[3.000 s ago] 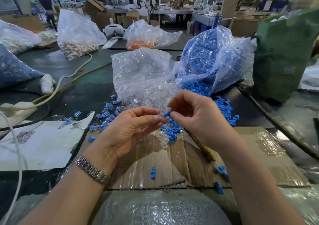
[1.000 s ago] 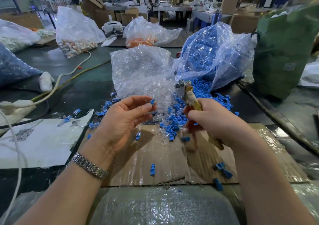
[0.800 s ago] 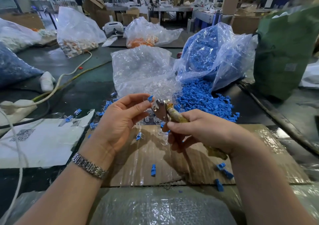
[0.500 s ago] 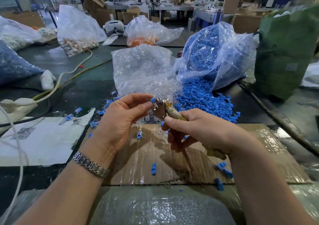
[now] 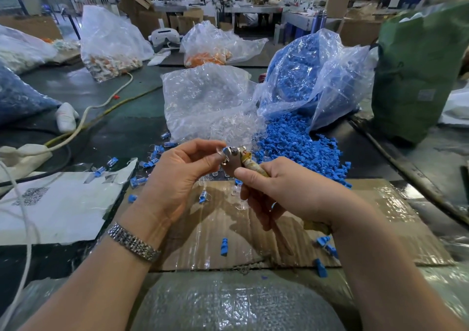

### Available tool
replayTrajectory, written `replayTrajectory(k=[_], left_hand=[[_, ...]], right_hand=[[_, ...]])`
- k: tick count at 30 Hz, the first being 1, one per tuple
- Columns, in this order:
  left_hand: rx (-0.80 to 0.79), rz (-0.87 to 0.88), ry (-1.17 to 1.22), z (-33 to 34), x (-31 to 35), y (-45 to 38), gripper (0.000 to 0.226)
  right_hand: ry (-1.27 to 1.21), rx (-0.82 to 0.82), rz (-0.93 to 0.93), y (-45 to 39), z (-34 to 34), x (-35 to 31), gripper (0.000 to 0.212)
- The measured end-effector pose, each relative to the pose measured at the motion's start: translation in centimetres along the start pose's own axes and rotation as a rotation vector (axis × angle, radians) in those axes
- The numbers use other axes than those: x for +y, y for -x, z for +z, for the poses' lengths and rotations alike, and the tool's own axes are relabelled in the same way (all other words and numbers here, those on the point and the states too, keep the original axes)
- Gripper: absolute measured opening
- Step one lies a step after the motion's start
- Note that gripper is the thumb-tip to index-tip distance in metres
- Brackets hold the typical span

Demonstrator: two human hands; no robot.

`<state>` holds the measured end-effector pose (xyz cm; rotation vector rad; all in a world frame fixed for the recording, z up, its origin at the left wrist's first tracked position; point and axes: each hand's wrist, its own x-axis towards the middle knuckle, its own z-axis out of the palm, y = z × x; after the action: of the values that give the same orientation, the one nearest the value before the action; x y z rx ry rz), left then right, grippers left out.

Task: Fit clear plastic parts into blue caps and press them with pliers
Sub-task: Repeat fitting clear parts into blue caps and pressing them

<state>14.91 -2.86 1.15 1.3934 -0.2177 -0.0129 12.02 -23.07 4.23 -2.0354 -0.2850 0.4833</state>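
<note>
Left hand (image 5: 177, 178): raised above the cardboard sheet (image 5: 380, 219), thumb and forefinger curled and pinching a small blue cap (image 5: 225, 150) at the hand's 2 o'clock; whether the clear part sits inside it cannot be told.

Right hand (image 5: 286, 191): fingers wrapped round the worn handles of the pliers (image 5: 237, 160), thumb laid along the upper handle. The metal head points to 10 o'clock and meets the pinched cap; how far the jaws stand apart cannot be told.

Loose blue caps (image 5: 299, 143): heap at 1 o'clock from the hands, spilling from the mouth of a clear bag of blue caps (image 5: 304, 77).

Clear plastic parts (image 5: 228, 127): pile at 12 o'clock, just beyond the pliers, at the open end of a clear bag (image 5: 203, 94).

Assembled pieces (image 5: 152, 162): scattered at 9 to 10 o'clock on the dark table (image 5: 127, 127), blue with clear tips.

Stray caps (image 5: 223, 247): single ones on the cardboard at 6 o'clock, more at 4 o'clock.

White paper (image 5: 63, 209): at 8 o'clock, printed code on it.

Green sack (image 5: 418, 72): at 2 o'clock, upright.

Metal watch (image 5: 133, 242): on the left wrist.
</note>
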Motion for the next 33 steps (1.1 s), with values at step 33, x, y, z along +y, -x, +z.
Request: replayTrajectory(k=[33], left_hand=[[0.208,0.149,-1.121,-0.7,-0.1,0.1,0.021]], right_hand=[[0.766,0.488,0.310,-1.8,-2.0,3.0,0.039]])
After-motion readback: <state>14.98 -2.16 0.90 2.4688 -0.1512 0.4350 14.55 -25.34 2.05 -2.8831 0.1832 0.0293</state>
